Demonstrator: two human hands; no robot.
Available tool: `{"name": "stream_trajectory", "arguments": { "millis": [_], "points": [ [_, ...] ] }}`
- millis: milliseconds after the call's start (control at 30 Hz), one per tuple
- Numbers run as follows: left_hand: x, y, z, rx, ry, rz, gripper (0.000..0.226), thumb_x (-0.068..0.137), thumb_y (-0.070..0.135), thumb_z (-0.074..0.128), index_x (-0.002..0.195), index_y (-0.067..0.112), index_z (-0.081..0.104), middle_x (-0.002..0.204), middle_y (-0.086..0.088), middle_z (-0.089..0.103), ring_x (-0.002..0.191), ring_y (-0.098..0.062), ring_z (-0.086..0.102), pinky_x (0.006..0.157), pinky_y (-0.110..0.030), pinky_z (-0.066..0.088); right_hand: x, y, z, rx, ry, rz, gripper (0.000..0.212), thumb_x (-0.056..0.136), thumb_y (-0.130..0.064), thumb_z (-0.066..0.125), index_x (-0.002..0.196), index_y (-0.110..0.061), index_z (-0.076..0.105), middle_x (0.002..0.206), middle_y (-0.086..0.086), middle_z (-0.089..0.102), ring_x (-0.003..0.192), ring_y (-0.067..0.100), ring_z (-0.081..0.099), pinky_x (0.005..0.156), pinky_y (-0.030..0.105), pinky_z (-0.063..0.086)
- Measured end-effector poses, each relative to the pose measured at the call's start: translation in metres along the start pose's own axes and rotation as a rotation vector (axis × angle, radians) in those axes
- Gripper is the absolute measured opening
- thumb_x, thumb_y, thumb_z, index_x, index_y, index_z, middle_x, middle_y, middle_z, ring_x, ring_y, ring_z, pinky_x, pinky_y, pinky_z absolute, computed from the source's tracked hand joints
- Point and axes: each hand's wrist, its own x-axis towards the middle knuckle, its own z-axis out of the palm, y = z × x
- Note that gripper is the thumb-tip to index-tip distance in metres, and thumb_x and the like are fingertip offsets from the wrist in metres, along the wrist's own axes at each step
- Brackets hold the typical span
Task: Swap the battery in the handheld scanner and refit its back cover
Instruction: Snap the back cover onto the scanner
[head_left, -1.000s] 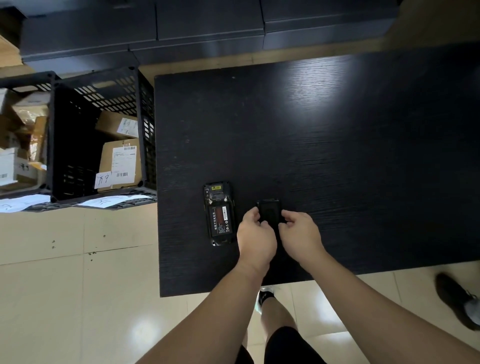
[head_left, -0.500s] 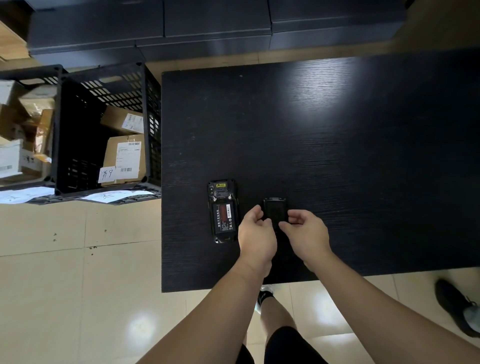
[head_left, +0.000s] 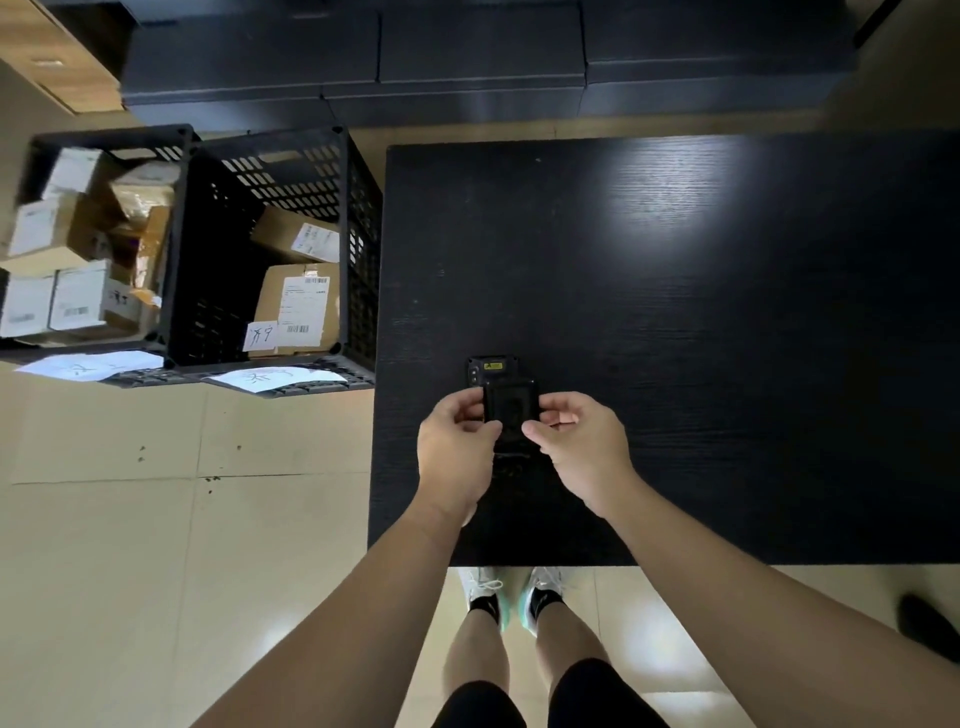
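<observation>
1. Two black crates (head_left: 270, 249) are seen on the floor to the left of the bench (head_left: 727, 312); the farther-left one holds white and brown boxes, the nearer one cardboard parcels (head_left: 298, 306) with shipping labels.
2. The left hand (head_left: 457, 447) is clamped on the left edge of the back cover (head_left: 510, 410), thumb and fingers pinching it.
3. The cover, which lay on the bench to the right of the scanner (head_left: 491, 369) a moment ago, has been lifted and brought over the scanner's open back, so the battery label is no longer visible.
4. From this it is judged that the battery swap is finished and refitting is under way; whether the cover is seated cannot be told.
5. The right hand (head_left: 582, 447) is closed on the cover's right edge.
</observation>
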Motion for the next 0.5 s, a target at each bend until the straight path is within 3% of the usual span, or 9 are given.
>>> {"name": "stream_trajectory", "arguments": {
  "millis": [400,500],
  "points": [
    [0.017,-0.024,-0.021,0.032,-0.024,0.088,0.037,0.082,0.001,0.075,0.115,0.018,0.069,0.099,0.001,0.070,0.082,-0.005,0.065,0.068,-0.008,0.052,0.007,0.005,0.021,-0.039,-0.002,-0.027,0.028,0.077,-0.013,0.083,0.101,-0.020,0.070,0.086,-0.004,0.070,0.084,0.016,0.070,0.082,0.043,0.061],
    [0.019,-0.026,-0.021,0.025,-0.036,0.103,0.037,0.082,0.000,0.075,0.114,0.018,0.069,0.099,0.001,0.070,0.081,-0.004,0.064,0.070,-0.010,0.053,0.008,0.006,0.022,-0.050,0.007,-0.033,0.027,0.077,-0.014,0.083,0.100,-0.021,0.070,0.086,-0.005,0.070,0.084,0.015,0.070,0.082,0.042,0.061]
  ]
}}
